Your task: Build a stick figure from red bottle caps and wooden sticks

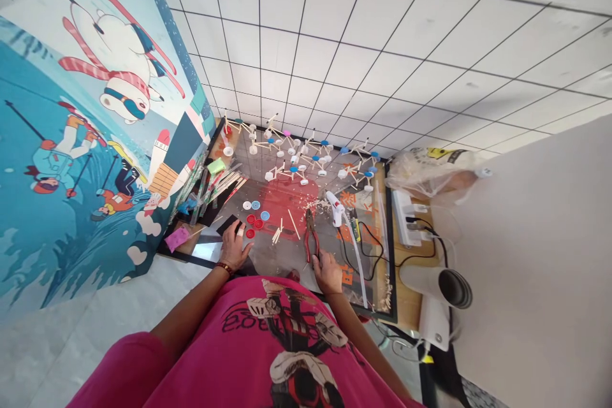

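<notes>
At lower center of the frame, the right hand (328, 272) grasps the pliers (310, 237) by a handle — they point up toward wood scraps (321, 204). Left of them, the left hand (234, 247) lies released, palm down, beside red discs (250, 233); sticks (277, 234) lie between.

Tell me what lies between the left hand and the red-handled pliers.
Head view: between the left hand and the red-handled pliers lie red wheels, short wooden sticks and one longer stick.
</notes>
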### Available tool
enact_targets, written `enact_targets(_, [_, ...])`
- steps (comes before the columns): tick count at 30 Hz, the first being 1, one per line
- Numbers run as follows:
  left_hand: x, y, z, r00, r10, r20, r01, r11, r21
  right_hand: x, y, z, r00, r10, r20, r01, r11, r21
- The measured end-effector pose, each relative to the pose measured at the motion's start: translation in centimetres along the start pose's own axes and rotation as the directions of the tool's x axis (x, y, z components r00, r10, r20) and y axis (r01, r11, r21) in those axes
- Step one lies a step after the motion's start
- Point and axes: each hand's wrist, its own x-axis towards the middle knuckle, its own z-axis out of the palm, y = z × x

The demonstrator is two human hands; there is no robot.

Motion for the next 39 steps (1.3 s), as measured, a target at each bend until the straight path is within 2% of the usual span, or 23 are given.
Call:
enact_targets(14, [0.0, 0.1, -0.1, 0.999, 0.018, 0.031, -0.018, 0.999, 0.029, 0.0, -0.1, 0.0, 0.999, -0.019, -0.027, 0.019, 1.0, -0.003])
enact_targets(20, [1.0, 1.6, -0.8, 0.998, -0.047, -0.051, 0.052, 0.993, 0.105, 0.0, 0.0, 0.1, 0.999, -0.025, -0.041, 0.025, 1.0, -0.003])
enact_targets(22, [1.9, 2.1, -1.2, 1.0, -0.021, -0.014, 0.023, 0.993, 0.114, 0.0, 0.1, 0.1, 0.999, -0.027, -0.041, 0.027, 1.0, -0.004])
enact_targets(27, [3.9, 2.3, -2.2, 0.98, 0.132, 0.148, -0.144, 0.987, 0.073, -0.1, 0.2, 0.1, 0.998, -0.042, -0.048, 0.041, 0.999, -0.007])
enact_targets(31, [4.1, 1.9, -2.8, 0.974, 0.161, 0.16, -0.171, 0.984, 0.048, -0.1, 0.2, 0.1, 0.997, -0.056, -0.057, 0.056, 0.998, -0.005])
enact_targets(39, [2.8, 1.1, -3.0, 0.965, 0.205, 0.162, -0.211, 0.977, 0.024, -0.1, 0.3, 0.2, 0.996, -0.058, -0.063, 0.058, 0.998, -0.004])
